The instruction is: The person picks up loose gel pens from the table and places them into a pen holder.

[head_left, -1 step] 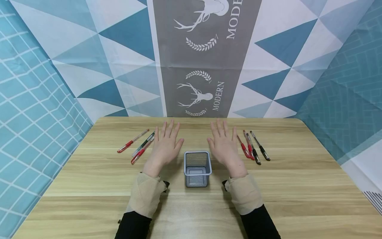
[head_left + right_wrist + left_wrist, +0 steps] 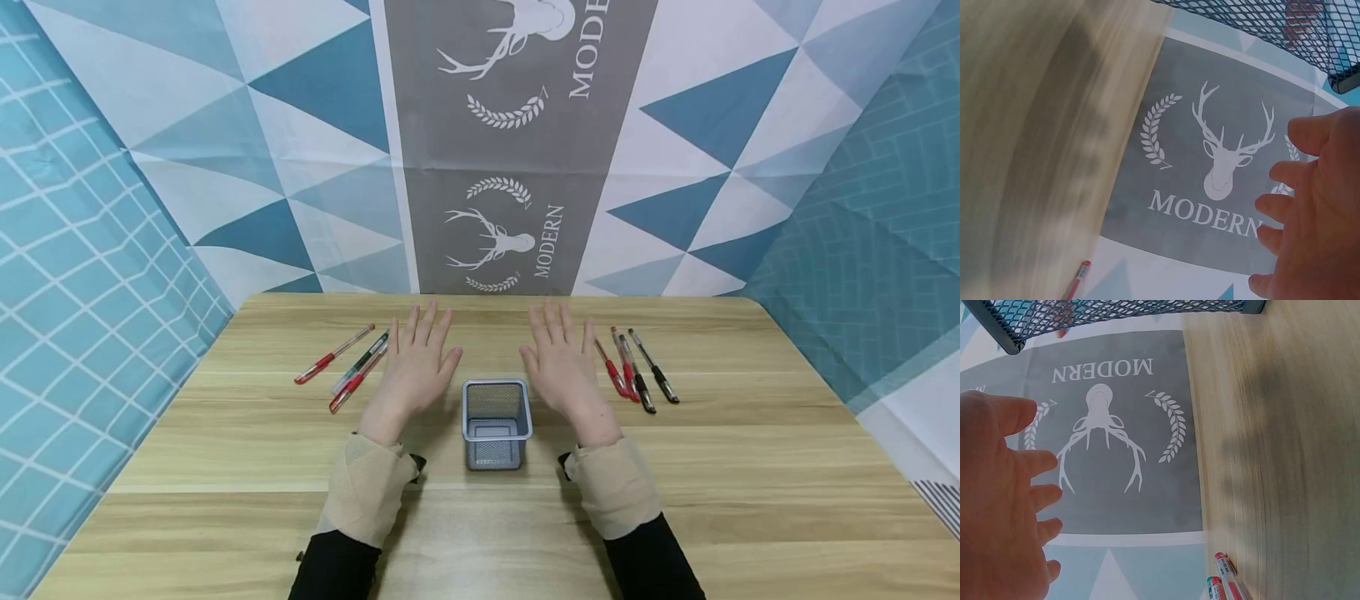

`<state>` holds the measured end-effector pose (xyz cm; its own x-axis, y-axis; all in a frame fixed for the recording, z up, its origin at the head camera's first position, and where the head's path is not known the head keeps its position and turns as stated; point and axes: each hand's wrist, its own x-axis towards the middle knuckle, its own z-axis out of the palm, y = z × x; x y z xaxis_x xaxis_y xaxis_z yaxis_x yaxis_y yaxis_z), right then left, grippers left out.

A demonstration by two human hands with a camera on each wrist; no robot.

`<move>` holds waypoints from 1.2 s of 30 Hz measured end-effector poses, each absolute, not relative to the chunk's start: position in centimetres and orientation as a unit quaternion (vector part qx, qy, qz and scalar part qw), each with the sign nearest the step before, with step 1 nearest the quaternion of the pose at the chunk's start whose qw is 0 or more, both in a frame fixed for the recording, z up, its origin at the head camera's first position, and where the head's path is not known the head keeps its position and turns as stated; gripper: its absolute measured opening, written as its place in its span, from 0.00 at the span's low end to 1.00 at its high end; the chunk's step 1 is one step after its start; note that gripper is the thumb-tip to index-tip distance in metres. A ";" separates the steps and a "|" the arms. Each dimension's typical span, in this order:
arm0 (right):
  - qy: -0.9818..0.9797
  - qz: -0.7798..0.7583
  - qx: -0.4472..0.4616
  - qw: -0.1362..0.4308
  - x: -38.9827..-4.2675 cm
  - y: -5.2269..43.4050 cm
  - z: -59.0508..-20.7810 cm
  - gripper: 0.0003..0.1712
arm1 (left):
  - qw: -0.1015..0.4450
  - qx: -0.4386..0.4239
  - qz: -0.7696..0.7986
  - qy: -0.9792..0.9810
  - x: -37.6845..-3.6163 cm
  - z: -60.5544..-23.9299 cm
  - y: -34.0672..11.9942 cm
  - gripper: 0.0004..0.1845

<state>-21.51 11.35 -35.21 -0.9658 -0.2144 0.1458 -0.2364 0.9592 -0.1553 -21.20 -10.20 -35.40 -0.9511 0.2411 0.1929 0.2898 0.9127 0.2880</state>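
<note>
Head view alone shows both hands (image 2: 415, 367) (image 2: 564, 368) flat, grip released, flanking mesh holder (image 2: 497, 422).

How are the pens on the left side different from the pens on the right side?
The left pens are three, two red and one dark; the right pens are four, two red and two black. The left pens slant up to the right and are more spread out; the right pens slant up to the left, packed closer. Both groups lie flat on the table, each beside an open hand, untouched.

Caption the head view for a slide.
Open left hand and right hand flank an empty mesh pen holder.
</note>
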 end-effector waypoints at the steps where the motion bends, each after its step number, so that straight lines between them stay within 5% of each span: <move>1: -0.987 0.089 0.116 0.064 -21.5 11.3 -35.2 0.34 | 0.077 -0.136 -0.159 -0.975 -21.2 -35.4 -10.2 0.31; 13: -0.983 0.117 0.124 0.076 -21.3 11.4 -35.2 0.32 | 0.069 -0.168 -0.187 -0.965 -21.0 -34.9 -10.8 0.32; 22: -0.983 0.129 0.109 0.077 -21.6 12.7 -34.7 0.32 | -0.051 -0.265 -0.304 -0.914 -19.8 -34.9 -12.1 0.26; 30: -0.982 0.150 0.092 0.068 -21.9 14.2 -34.5 0.31 | -0.217 -0.294 -0.367 -0.855 -18.3 -36.7 -12.2 0.47; 36: -0.979 0.167 0.081 0.083 -22.2 15.0 -34.6 0.31 | -0.202 -0.317 -0.423 -0.825 -17.8 -37.9 -10.5 0.51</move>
<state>-22.21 15.00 -34.58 -0.9731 -0.1302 0.1903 -0.1859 0.9312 -0.3134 -17.81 -10.52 -37.94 -0.7182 0.6928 -0.0648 0.3519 0.4420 0.8251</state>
